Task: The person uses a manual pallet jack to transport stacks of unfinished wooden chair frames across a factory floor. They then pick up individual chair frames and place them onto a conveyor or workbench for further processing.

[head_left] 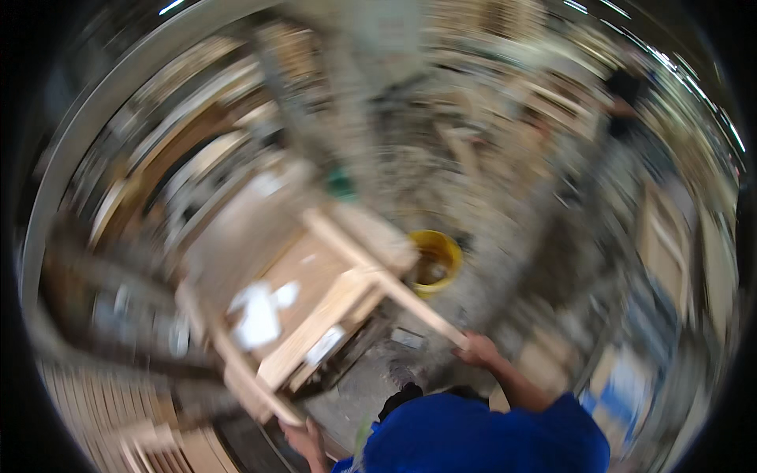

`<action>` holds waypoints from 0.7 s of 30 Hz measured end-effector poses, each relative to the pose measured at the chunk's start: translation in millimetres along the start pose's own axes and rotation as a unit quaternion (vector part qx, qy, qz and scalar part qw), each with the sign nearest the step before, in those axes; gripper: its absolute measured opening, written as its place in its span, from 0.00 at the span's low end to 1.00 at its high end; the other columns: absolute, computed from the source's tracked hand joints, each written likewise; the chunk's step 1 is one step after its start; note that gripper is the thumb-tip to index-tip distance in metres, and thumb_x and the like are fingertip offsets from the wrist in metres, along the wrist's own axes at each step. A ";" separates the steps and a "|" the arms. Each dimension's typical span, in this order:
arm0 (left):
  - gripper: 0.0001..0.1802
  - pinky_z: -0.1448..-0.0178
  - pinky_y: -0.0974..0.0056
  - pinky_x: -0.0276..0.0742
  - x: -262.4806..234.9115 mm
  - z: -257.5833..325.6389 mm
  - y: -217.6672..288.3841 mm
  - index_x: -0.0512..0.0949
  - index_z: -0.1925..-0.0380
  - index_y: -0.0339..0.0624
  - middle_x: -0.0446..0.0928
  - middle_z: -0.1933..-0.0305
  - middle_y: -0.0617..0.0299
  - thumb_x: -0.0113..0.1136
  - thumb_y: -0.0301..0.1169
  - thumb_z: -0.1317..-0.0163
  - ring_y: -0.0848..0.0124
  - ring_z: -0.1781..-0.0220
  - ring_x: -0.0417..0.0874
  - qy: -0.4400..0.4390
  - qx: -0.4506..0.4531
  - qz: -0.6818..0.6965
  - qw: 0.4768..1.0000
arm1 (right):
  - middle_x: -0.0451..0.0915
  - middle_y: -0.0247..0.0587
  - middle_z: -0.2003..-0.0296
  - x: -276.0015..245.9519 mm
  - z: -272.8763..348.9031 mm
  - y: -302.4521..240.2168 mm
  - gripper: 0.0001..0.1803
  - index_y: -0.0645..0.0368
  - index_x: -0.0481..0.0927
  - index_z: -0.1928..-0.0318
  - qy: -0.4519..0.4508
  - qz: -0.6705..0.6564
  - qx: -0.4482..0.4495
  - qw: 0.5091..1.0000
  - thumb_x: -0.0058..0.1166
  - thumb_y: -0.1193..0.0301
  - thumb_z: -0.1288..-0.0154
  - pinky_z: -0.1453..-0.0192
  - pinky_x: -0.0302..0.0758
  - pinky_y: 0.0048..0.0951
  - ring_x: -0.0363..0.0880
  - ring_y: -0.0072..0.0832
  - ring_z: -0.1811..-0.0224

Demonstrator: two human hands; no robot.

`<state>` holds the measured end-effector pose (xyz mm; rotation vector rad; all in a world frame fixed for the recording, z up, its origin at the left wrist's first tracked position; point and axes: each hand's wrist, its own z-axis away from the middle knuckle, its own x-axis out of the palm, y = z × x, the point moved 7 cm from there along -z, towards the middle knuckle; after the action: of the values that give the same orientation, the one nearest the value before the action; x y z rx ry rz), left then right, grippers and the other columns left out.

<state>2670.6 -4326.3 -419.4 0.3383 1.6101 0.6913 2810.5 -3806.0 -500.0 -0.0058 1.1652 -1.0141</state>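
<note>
A pale wooden frame, made of two long bars joined by a wide crosspiece, spans the front of a workbench; its exact kind is blurred. My right hand is closed round the near end of its right bar. At the lower end of the left bar, my left hand is closed on the wood. White papers or rags lie on the board between the bars. A pale label shows on the crosspiece. Motion smears the whole picture.
A yellow bucket stands on the floor just beyond the right bar. Stacked wooden parts fill the left side, with slatted pieces at lower left. Wood scraps litter the floor ahead. At far right, a person stands near wood stacks.
</note>
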 end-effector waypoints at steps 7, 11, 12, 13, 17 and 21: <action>0.25 0.40 0.55 0.80 26.4 -39.7 149.7 0.77 0.39 0.36 0.84 0.47 0.46 0.62 0.41 0.29 0.52 0.45 0.86 0.009 0.443 -0.112 0.890 | 0.80 0.55 0.40 21.5 110.9 114.4 0.34 0.58 0.74 0.37 -0.011 -0.067 0.162 0.985 0.64 0.50 0.35 0.35 0.78 0.51 0.79 0.53 0.37; 0.25 0.40 0.56 0.81 79.9 -48.7 260.5 0.79 0.38 0.40 0.86 0.47 0.49 0.57 0.47 0.25 0.55 0.45 0.86 -0.012 0.549 -0.033 0.835 | 0.80 0.54 0.43 -6.1 221.0 163.1 0.30 0.58 0.76 0.39 0.186 -0.180 0.252 0.932 0.61 0.51 0.32 0.37 0.78 0.52 0.80 0.52 0.38; 0.25 0.41 0.57 0.81 91.2 -36.3 282.0 0.80 0.38 0.41 0.86 0.48 0.49 0.56 0.48 0.24 0.55 0.44 0.87 -0.009 0.563 -0.016 0.826 | 0.80 0.54 0.44 -17.5 256.7 179.3 0.30 0.59 0.77 0.39 0.245 -0.190 0.274 0.910 0.61 0.51 0.32 0.38 0.78 0.52 0.80 0.52 0.39; 0.25 0.41 0.57 0.81 108.6 17.6 321.3 0.80 0.38 0.42 0.87 0.48 0.50 0.55 0.49 0.23 0.56 0.44 0.87 -0.026 0.573 0.015 0.819 | 0.80 0.53 0.45 -28.2 304.5 208.2 0.30 0.59 0.78 0.40 0.341 -0.149 0.342 0.863 0.62 0.51 0.32 0.38 0.78 0.52 0.80 0.51 0.40; 0.26 0.36 0.57 0.79 179.5 155.7 403.1 0.75 0.35 0.27 0.81 0.40 0.42 0.65 0.33 0.27 0.56 0.41 0.84 -0.338 0.492 0.236 0.767 | 0.80 0.52 0.52 -62.1 522.5 266.7 0.23 0.58 0.80 0.50 0.602 0.064 0.521 0.601 0.68 0.58 0.40 0.47 0.79 0.51 0.81 0.50 0.50; 0.15 0.49 0.61 0.81 177.7 317.3 418.9 0.81 0.45 0.26 0.86 0.54 0.47 0.60 0.26 0.26 0.64 0.56 0.86 -0.426 0.589 0.261 0.636 | 0.83 0.51 0.49 -24.6 644.0 278.9 0.30 0.60 0.82 0.44 0.408 0.017 0.659 0.632 0.72 0.54 0.42 0.47 0.82 0.50 0.84 0.50 0.47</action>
<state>2876.9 -3822.1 -314.8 1.8480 0.7588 -0.2882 3479.3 -3936.1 -329.9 1.8161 0.8797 -1.7056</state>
